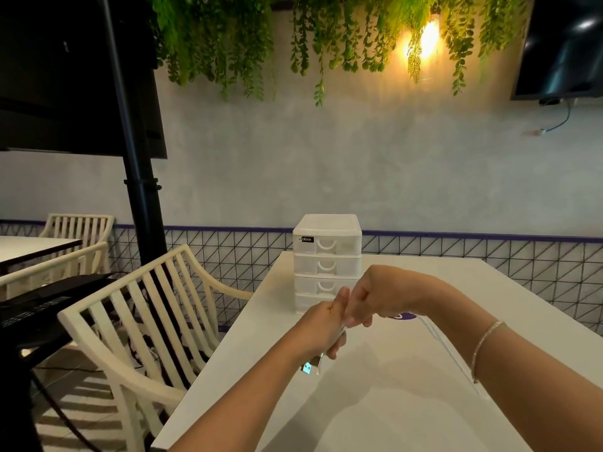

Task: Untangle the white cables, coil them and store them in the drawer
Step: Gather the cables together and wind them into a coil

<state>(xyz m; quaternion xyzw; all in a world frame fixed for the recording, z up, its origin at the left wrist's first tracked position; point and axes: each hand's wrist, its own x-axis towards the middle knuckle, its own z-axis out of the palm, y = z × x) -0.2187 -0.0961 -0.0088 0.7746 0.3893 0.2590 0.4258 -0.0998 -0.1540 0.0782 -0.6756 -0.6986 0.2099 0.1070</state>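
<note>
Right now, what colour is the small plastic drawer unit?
Translucent white plastic drawer unit, black label; head view.

Drawer unit (327, 256) blocks far side, table (408, 402) nr edge prob open

Two hands (321, 324) (368, 298), four drawers (327, 246) (327, 265) (321, 285) (308, 301), three chairs (153, 308) (78, 225) (55, 265).

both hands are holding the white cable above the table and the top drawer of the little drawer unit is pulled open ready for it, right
Not quite. The head view shows every visible drawer of the drawer unit shut, including the top one. The rest holds: the left hand and right hand grip the white cable above the table.
</note>
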